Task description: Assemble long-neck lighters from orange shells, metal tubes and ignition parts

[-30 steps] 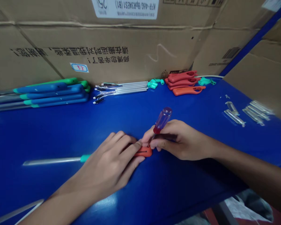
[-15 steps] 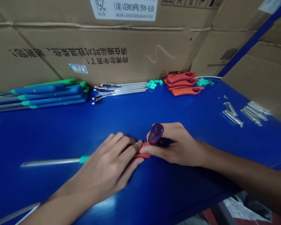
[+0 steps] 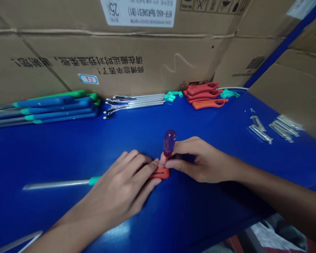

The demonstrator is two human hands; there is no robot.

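Note:
On the blue table lies a long-nosed gas lighter (image 3: 162, 173) with an orange handle, a green collar and a thin metal tube pointing left. My left hand (image 3: 125, 181) is closed over the handle and hides most of it; only the slotted right end shows. Against that end, my right hand (image 3: 200, 160) pinches a small screwdriver (image 3: 170, 141) low down, between thumb and fingers. Its purple handle points up, nearly upright. The fingertips hide where its tip meets the handle.
Along the cardboard at the back lie blue-handled lighters (image 3: 60, 109), metal tubes with wires (image 3: 146, 101), green collars (image 3: 171, 95) and orange-red handle shells (image 3: 204, 94). Clear fuel tanks (image 3: 284, 127) lie at the right. A white strip (image 3: 28, 243) is at the near left.
The screwdriver's handle has shifted left and stands more upright. My right fingers have moved slightly, uncovering the slot in the orange handle. My left hand stays put.

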